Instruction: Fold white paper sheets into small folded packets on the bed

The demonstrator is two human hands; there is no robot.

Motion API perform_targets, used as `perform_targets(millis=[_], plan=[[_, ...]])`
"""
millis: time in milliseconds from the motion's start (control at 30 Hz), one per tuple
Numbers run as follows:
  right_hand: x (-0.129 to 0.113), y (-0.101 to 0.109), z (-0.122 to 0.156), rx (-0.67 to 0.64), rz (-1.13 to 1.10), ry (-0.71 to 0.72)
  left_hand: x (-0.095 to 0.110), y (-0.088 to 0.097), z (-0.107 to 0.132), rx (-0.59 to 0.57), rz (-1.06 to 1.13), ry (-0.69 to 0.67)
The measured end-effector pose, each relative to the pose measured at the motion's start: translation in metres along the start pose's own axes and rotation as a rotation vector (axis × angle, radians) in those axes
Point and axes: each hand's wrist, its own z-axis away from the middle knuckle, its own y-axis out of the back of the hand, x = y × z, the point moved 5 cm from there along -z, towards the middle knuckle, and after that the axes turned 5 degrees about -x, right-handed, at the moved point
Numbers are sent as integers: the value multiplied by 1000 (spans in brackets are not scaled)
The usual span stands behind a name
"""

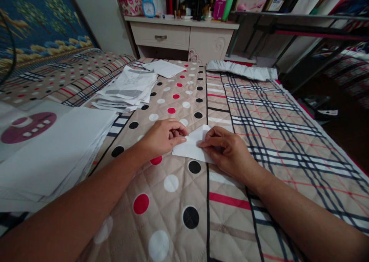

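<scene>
Both forearms are reaching in from the near edge of the beige quilted cover (230,223), wrists angling toward each other. The left hand (164,139) is pinching the left side of a small folded sheet of smooth white paper (190,146) between thumb and curled fingers; the right hand (230,150) is gripping its right side with bunched fingertips. The paper is lying low on the cover, well in from its right edge, across the line where polka dots are meeting stripes. A large white paper stack with a purple oval print (77,135) is resting beyond the left forearm. Farther off, a ragged pile of printed sheets (127,89) is sitting toward the far edge, and a gathered white cloth-like strip (242,70) is occupying the far right corner. A cream dresser (161,33) is standing beyond.
</scene>
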Motion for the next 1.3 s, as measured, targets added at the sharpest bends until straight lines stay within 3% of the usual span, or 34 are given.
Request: perform_targets(millis=[100, 333, 433, 867, 967, 1067, 1167, 1300], plan=[[0, 0, -1, 0, -5, -5, 2, -1, 0, -11, -33, -60], [0, 1, -2, 1, 17, 0, 11, -6, 5, -52, -279, -349], [0, 0, -1, -6, 34, -11, 11, -6, 7, -20, -348, -353], [1, 1, -1, -9, -52, 11, 13, -6, 6, 49, -261, -396], [7, 9, 0, 115, -151, -61, 18, -8, 7, 39, -303, -473], [24, 16, 1, 266, -259, -249, 21, -10, 7, 13, -322, -519], [35, 16, -1, 271, -297, -381, 21, -12, 7, -18, -334, -529], [35, 17, -5, 243, -142, -380, 15, -12, 5, -28, -355, -470]])
